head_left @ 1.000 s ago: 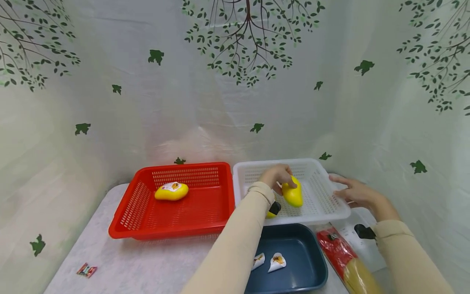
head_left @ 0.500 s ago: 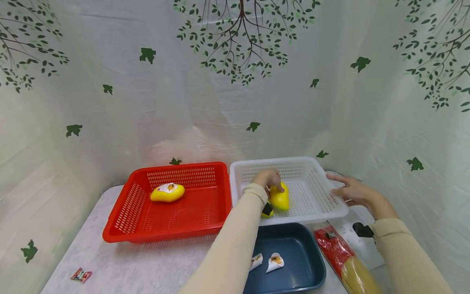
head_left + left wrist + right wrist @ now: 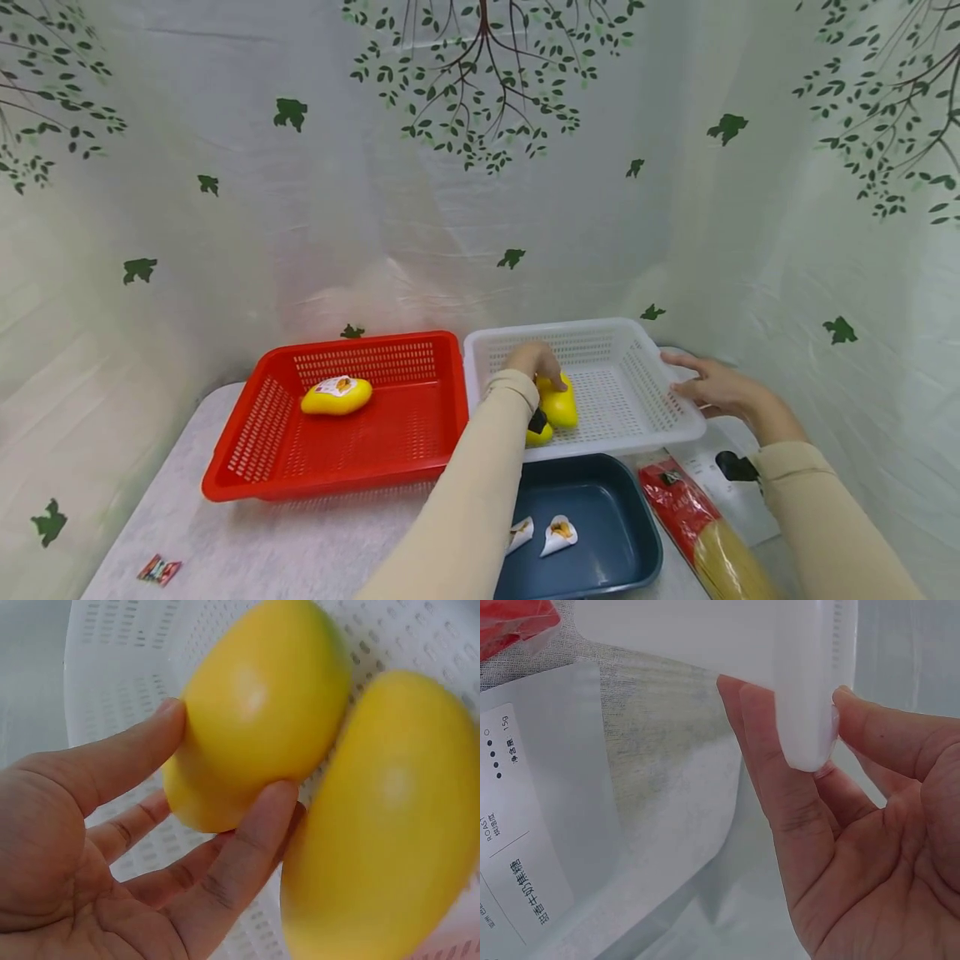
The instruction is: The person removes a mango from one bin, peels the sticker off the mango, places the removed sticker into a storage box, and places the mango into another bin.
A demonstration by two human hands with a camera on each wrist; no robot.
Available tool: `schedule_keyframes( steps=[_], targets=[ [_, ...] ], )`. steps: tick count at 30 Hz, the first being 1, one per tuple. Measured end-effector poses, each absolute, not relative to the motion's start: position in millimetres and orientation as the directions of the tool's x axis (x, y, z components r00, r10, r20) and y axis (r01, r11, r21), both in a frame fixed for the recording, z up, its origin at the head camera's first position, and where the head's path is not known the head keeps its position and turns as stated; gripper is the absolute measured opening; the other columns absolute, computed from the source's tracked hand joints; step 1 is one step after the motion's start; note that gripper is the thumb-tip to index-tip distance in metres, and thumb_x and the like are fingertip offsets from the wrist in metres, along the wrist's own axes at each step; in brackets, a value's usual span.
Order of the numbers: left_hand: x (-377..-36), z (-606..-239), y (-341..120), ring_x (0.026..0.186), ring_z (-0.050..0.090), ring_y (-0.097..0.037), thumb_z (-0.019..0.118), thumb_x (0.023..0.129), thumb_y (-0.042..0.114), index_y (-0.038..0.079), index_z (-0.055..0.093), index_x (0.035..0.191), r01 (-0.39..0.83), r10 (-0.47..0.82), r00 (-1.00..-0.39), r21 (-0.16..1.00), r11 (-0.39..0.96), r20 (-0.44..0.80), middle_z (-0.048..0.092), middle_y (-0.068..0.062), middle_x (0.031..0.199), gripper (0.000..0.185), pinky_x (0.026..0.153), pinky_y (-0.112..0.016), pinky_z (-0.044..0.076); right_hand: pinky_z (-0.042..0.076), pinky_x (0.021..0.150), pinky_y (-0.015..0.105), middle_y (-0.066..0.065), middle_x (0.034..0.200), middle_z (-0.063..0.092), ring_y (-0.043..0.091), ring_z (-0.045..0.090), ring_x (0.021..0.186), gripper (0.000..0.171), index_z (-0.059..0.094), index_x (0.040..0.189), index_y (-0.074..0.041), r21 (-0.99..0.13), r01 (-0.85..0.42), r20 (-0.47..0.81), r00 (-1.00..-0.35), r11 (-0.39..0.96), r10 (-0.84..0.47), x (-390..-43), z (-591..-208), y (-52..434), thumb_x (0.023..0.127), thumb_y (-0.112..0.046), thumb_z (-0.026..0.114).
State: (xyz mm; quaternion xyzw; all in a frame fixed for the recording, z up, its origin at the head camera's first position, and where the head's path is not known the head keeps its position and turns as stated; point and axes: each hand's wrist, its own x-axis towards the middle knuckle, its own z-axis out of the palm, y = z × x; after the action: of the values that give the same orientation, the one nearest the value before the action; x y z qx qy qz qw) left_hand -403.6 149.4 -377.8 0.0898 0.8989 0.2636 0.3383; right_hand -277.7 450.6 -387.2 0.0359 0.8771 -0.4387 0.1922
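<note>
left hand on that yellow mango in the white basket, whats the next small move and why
Probably close the fingers and lift. The left hand has thumb and fingers around one yellow mango that lies against a second mango in the white basket, while the right hand holds the basket's rim, steadying it.

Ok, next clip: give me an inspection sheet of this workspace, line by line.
Surface: pale marbled table.
Job's things: two yellow mango-shaped packs in the white basket; a third pack in the red basket.
Clutter: blue tray holding two small wrappers; spaghetti packet; candy wrapper; white sheet.
Hands: left hand holds a yellow pack; right hand grips the white basket's rim.
Cables: nothing seen.
Surroundings: leaf-printed white backdrop.
</note>
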Motion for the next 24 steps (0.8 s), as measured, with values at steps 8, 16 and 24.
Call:
schedule_keyframes(
  steps=[8,16,24],
  targets=[
    [-404.9,-387.2,160.5,0.134,0.062,-0.036,0.083,0.095,0.021,0.004,0.068,0.139,-0.084,0.272,-0.768,0.512,0.855,-0.580,0.056,-0.019,0.157,0.050,0.115,-0.048,0.054,0.064,0.095,0.048,0.035,0.151,0.050,0.032,0.072,0.114,0.082,0.011,0.173,-0.010,-0.757,0.230,-0.365,-0.925,0.611,-0.104,-277.2,-387.4,449.4,0.109,-0.021,0.062],
    [-401.2,-384.5,161.6,0.115,0.067,-0.034,0.083,0.095,0.017,0.000,0.067,0.138,-0.107,0.242,-0.772,0.495,0.862,-0.588,0.059,-0.021,0.153,0.049,0.109,-0.047,0.058,0.064,0.093,0.047,0.035,0.148,0.054,0.030,0.073,0.111,0.082,0.011,0.173,-0.010,-0.763,0.223,-0.360,-0.926,0.606,-0.113,-276.3,-389.8,450.8,0.109,-0.021,0.062],
    [-388.8,-367.3,164.9,0.086,0.072,-0.023,0.079,0.100,0.021,0.005,0.062,0.146,-0.135,0.222,-0.722,0.448,0.884,-0.655,0.059,-0.015,0.153,0.052,0.083,-0.032,0.064,0.064,0.089,0.042,0.033,0.143,0.059,0.028,0.074,0.107,0.081,0.008,0.173,-0.009,-0.784,0.212,-0.357,-0.923,0.583,-0.144,-275.2,-387.2,451.1,0.111,-0.019,0.059]
  ],
)
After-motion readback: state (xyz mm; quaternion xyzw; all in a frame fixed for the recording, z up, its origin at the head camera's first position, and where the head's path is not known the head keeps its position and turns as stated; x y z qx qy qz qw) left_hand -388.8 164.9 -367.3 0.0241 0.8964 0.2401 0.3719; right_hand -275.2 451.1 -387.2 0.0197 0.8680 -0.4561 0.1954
